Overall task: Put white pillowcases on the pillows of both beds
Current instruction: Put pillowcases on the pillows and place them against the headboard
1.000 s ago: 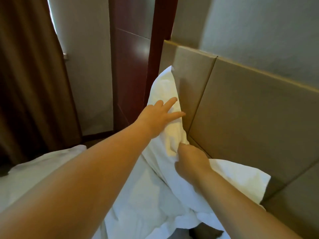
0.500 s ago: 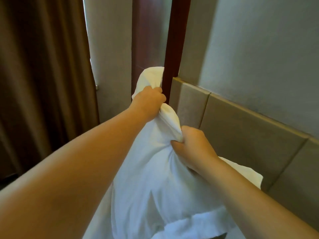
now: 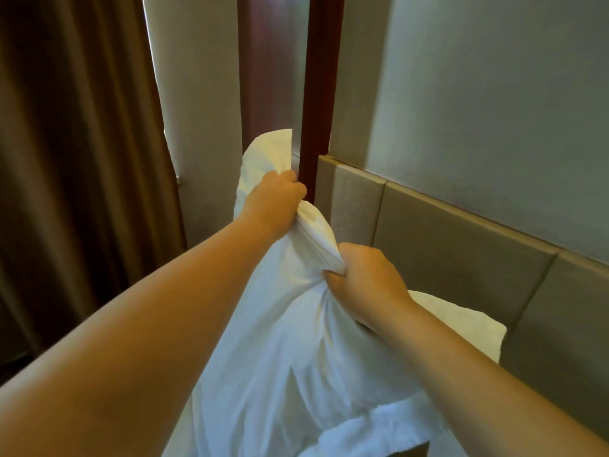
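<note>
I see left grip [image 3: 273, 199] centre frame, right grip [image 3: 365, 278] just lower right, both fisted tight on bunched top of white pillowcase [image 3: 280, 341]; padded headboard [image 3: 445, 258] right.

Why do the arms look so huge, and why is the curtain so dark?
Head view: the wide-angle lens stretches the left forearm near the frame edge; the curtain sits in shade, lit only by a thin bright strip beside it; the pillowcase looks slightly soft.

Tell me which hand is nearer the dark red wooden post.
Left. The left hand grips the white pillowcase just beside the post, at its left edge; the right hand grips the same cloth lower and closer to the person, before the padded headboard.
</note>
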### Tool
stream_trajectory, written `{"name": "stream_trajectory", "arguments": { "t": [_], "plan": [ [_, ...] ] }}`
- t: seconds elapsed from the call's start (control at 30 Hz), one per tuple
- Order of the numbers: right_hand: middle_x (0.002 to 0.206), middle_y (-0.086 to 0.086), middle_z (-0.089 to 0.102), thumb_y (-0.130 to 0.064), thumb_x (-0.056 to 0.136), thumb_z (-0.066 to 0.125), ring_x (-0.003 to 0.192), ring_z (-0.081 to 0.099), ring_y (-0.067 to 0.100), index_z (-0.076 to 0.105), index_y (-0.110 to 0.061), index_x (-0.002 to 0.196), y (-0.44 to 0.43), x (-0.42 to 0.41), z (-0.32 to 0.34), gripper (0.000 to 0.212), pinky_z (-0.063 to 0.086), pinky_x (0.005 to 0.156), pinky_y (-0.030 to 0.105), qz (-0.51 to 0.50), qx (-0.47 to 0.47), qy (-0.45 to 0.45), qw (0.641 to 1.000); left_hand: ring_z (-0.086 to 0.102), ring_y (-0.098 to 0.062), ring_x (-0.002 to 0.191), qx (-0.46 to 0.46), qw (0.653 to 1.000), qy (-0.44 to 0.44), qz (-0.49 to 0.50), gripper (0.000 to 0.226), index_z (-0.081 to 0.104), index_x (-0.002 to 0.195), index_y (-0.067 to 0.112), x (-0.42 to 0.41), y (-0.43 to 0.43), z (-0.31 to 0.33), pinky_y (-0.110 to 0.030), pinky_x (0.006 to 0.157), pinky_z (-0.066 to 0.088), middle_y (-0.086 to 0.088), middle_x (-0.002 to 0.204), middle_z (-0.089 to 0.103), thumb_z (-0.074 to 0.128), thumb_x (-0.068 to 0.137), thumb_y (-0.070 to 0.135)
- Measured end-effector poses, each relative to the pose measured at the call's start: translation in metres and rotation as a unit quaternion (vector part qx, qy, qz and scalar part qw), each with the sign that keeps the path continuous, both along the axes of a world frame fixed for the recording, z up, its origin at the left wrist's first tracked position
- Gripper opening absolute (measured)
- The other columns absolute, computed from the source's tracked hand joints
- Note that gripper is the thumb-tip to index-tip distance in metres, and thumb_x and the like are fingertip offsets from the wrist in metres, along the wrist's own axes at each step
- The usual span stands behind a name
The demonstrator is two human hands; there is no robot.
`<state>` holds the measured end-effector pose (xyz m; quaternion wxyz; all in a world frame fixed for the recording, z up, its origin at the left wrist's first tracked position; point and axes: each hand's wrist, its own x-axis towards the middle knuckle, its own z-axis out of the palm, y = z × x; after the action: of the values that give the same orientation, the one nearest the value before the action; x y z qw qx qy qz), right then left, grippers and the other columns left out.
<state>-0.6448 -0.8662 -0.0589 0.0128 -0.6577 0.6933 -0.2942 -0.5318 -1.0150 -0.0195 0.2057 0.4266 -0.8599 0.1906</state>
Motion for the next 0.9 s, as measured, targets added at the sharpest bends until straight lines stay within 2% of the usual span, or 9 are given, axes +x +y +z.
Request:
{"name": "stream_trajectory", "arguments": {
  "t": [0.03, 0.13, 0.23, 0.33, 0.4, 0.53, 0.7, 0.8, 0.9],
  "plan": [
    [0.076, -0.005, 0.055, -0.026, 0.091, 0.051, 0.072, 0.053, 0.020, 0.055, -0.025, 0.085, -0.005, -0.004, -0.008, 0.008, 0.035, 0.050, 0.025, -0.005, 0.003, 0.013, 1.000, 0.056, -0.025, 0.108, 0.015, 1.000, 0.006, -0.001, 0.034, 0.059, 0.118, 0.017, -0.004, -0.006, -0.012, -0.038, 0.098, 0.047, -0.007, 0.120, 0.058, 0.069, 0.087, 0.026],
    [0.068, -0.010, 0.041, -0.022, 0.091, 0.050, 0.069, 0.046, 0.020, 0.040, -0.030, 0.069, -0.023, -0.021, -0.039, 0.025, 0.026, 0.047, 0.026, -0.037, 0.008, 0.060, 0.997, 0.055, -0.026, 0.111, 0.075, 0.996, 0.052, -0.010, 0.048, 0.050, 0.127, 0.018, -0.012, -0.027, -0.056, -0.040, 0.096, 0.049, -0.006, 0.127, 0.053, 0.072, 0.085, 0.024],
    [0.087, -0.004, 0.051, -0.012, 0.088, 0.055, 0.085, 0.052, 0.025, 0.053, -0.024, 0.094, -0.042, -0.042, -0.078, 0.013, 0.039, 0.060, 0.033, -0.084, -0.014, 0.120, 0.989, 0.053, -0.025, 0.115, 0.132, 0.985, 0.105, -0.036, 0.054, 0.043, 0.132, 0.018, -0.019, -0.047, -0.110, -0.041, 0.096, 0.052, -0.006, 0.132, 0.046, 0.071, 0.086, 0.022],
    [0.110, 0.008, 0.053, -0.004, 0.085, 0.054, 0.099, 0.050, 0.031, 0.050, -0.021, 0.125, -0.053, -0.066, -0.120, 0.043, 0.040, 0.077, 0.039, -0.151, 0.034, 0.192, 0.969, 0.052, -0.025, 0.111, 0.174, 0.976, 0.119, -0.059, 0.051, 0.039, 0.133, 0.021, -0.030, -0.061, -0.164, -0.040, 0.088, 0.055, -0.006, 0.133, 0.040, 0.065, 0.089, 0.029],
    [0.119, 0.011, 0.051, -0.003, 0.086, 0.051, 0.107, 0.048, 0.033, 0.048, -0.022, 0.131, -0.055, -0.082, -0.144, 0.049, 0.041, 0.084, 0.040, -0.168, 0.078, 0.201, 0.962, 0.052, -0.026, 0.107, 0.203, 0.972, 0.100, -0.069, 0.051, 0.038, 0.133, 0.022, -0.036, -0.069, -0.196, -0.041, 0.085, 0.054, -0.006, 0.130, 0.040, 0.064, 0.090, 0.030],
    [0.111, 0.013, 0.057, 0.002, 0.077, 0.060, 0.101, 0.053, 0.039, 0.066, -0.016, 0.113, -0.058, -0.098, -0.179, 0.040, 0.041, 0.075, 0.040, -0.164, 0.060, 0.214, 0.961, 0.055, -0.024, 0.101, 0.267, 0.959, 0.054, -0.071, 0.049, 0.038, 0.131, 0.023, -0.040, -0.081, -0.242, -0.041, 0.082, 0.054, -0.005, 0.126, 0.042, 0.063, 0.089, 0.030],
    [0.107, 0.014, 0.064, 0.005, 0.070, 0.069, 0.094, 0.059, 0.035, 0.069, -0.010, 0.101, -0.068, -0.082, -0.189, 0.034, 0.048, 0.076, 0.042, -0.127, -0.021, 0.239, 0.962, 0.055, -0.023, 0.096, 0.348, 0.937, 0.033, -0.017, 0.043, 0.040, 0.127, 0.024, -0.029, -0.085, -0.275, -0.040, 0.082, 0.054, -0.005, 0.123, 0.044, 0.060, 0.090, 0.026],
    [0.096, 0.013, 0.065, 0.006, 0.061, 0.070, 0.086, 0.061, 0.035, 0.070, -0.007, 0.092, -0.073, -0.058, -0.212, 0.033, 0.046, 0.070, 0.037, -0.083, -0.031, 0.250, 0.964, 0.054, -0.026, 0.102, 0.370, 0.929, 0.008, 0.023, 0.042, 0.041, 0.127, 0.022, -0.010, -0.077, -0.300, -0.041, 0.085, 0.053, -0.006, 0.122, 0.045, 0.059, 0.089, 0.021],
    [0.084, 0.012, 0.063, 0.005, 0.058, 0.070, 0.077, 0.060, 0.035, 0.067, -0.006, 0.082, -0.073, -0.022, -0.259, 0.027, 0.045, 0.061, 0.034, -0.034, 0.005, 0.210, 0.977, 0.051, -0.028, 0.114, 0.403, 0.913, -0.012, 0.057, 0.045, 0.039, 0.132, 0.023, 0.017, -0.061, -0.343, -0.041, 0.093, 0.049, -0.006, 0.129, 0.044, 0.055, 0.090, 0.021]
  ]
}}
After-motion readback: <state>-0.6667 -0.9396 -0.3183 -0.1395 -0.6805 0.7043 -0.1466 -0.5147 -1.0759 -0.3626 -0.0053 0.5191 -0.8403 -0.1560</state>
